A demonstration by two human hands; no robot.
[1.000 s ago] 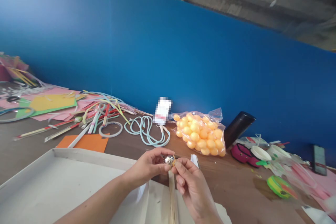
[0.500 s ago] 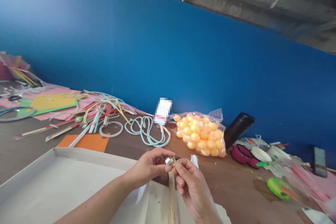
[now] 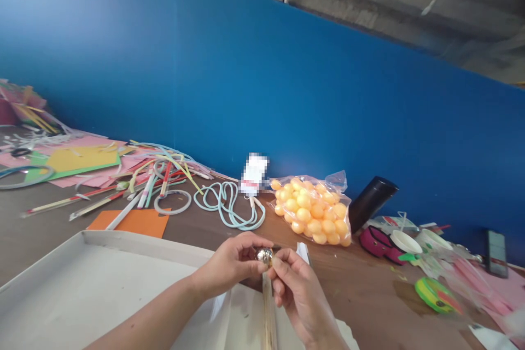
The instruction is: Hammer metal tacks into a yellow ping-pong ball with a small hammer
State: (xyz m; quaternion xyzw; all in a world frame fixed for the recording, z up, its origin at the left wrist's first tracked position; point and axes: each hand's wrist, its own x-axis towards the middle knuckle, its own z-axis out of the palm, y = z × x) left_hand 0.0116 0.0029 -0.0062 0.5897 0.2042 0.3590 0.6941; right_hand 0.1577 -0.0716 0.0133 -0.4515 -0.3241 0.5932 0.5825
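A small, shiny silver ball [image 3: 264,255] sits between my two hands above the table. My left hand [image 3: 235,260] is closed on it, with the thumb below and the fingers curled around its left and top. The thumb and forefinger of my right hand [image 3: 297,284] pinch together at the ball's right side. A tiny golden bit shows at that pinch, too small to name. Under the hands runs a pale wooden strip [image 3: 268,311], next to the white shallow box [image 3: 135,240].
A clear bag of orange balls [image 3: 314,213] lies beyond my hands, beside a black bottle [image 3: 373,202]. Left of it are a coiled light-blue cord [image 3: 223,208] and a heap of coloured paper [image 3: 86,158] and strips. A green tape roll [image 3: 435,295] and a phone [image 3: 496,252] lie right.
Both hands keep almost the same place around the silver ball. The golden bit at its right side is now more covered by my right fingers.
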